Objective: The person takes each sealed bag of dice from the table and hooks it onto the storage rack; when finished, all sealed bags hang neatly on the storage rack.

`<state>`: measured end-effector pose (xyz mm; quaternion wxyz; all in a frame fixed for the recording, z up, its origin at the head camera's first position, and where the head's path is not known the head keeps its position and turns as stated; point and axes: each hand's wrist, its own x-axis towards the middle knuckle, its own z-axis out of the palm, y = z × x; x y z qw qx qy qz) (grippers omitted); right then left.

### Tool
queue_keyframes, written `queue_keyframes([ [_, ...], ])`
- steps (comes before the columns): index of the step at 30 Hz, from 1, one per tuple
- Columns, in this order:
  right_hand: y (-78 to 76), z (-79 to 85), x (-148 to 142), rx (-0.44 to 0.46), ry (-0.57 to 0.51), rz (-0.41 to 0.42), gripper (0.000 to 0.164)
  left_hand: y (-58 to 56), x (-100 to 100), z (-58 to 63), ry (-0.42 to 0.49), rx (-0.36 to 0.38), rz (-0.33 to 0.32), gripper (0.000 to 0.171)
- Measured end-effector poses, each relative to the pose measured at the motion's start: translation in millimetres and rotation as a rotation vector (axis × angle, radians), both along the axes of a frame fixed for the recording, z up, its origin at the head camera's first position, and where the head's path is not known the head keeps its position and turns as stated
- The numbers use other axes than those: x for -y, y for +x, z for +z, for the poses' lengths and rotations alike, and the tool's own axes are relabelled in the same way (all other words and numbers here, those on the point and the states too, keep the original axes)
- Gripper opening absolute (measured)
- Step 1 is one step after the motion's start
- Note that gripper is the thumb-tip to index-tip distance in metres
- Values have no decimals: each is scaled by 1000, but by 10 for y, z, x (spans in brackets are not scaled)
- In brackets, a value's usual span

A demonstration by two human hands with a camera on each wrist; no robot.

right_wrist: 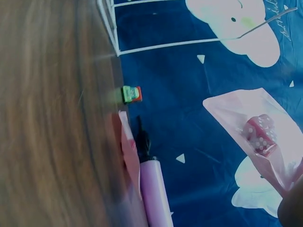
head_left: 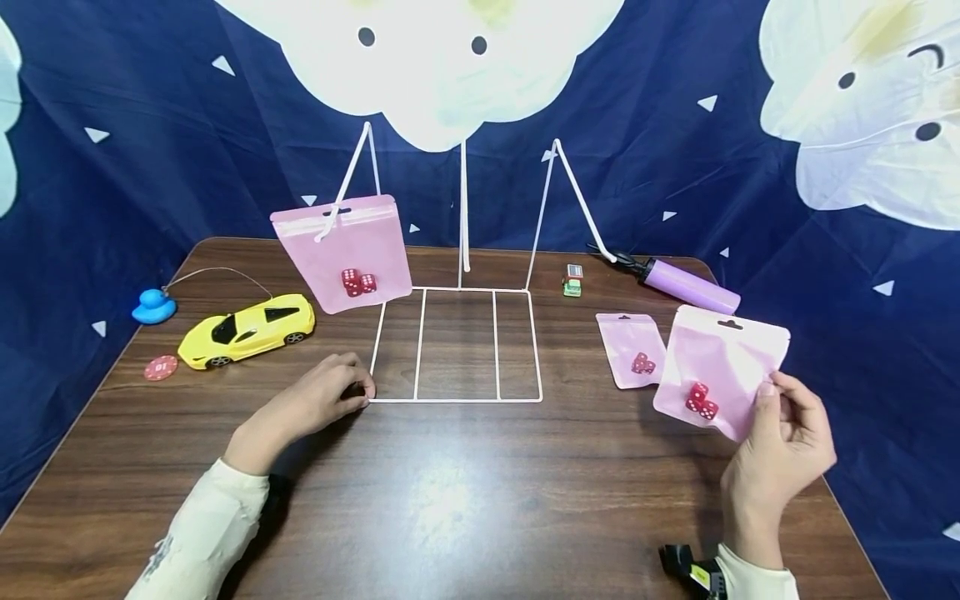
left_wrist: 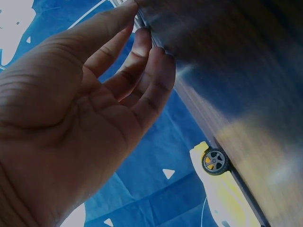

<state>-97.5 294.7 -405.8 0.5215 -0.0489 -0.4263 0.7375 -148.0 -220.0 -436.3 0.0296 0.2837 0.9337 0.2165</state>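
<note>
1. Held pink pouch: we see it raised to the right of the white rack, well apart from it. The rack is our largest piece, and its thin rods look light; we judge that a load on the left arm alone could skew or tip it.

2. The hung pouch dangles from the rack's left arm by its slot. If the rack is jolted, we think the slot could slide off the arm's tip.

3. The right hand, right of the rack, pinches the held pouch at one side edge. Gripped there, the soft film could twist and leave its slot hard to line up.

4. The left hand, fingers curled, seems to pinch the rack's near left corner. Tugging there could drag the frame; letting go could free it to wobble.

5. The flat pouch lies right of the rack, just beside the held one in our head view. A low sweep could catch it.

6. Red dice sit low in the held pouch, right of the rack. Their loose weight could set it swinging; we cannot tell whether its seal is closed, so spilling is possible.
</note>
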Motion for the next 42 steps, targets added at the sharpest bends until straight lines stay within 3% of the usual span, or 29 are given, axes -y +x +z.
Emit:
queue_keyframes([
  [12,-67,112,162,-112,-75,12,23,7,5,-3,10,-19,-5,17],
  [26,-107,191,296,-144,-57,33,28,24,5,-13,19,-30,-4,19],
  [33,-101,271,387,-164,-116,55,23,52,4,-13,17,-27,5,17],
  [42,-115,331,497,-190,-118,78,25,41,4,-20,23,-45,2,17],
])
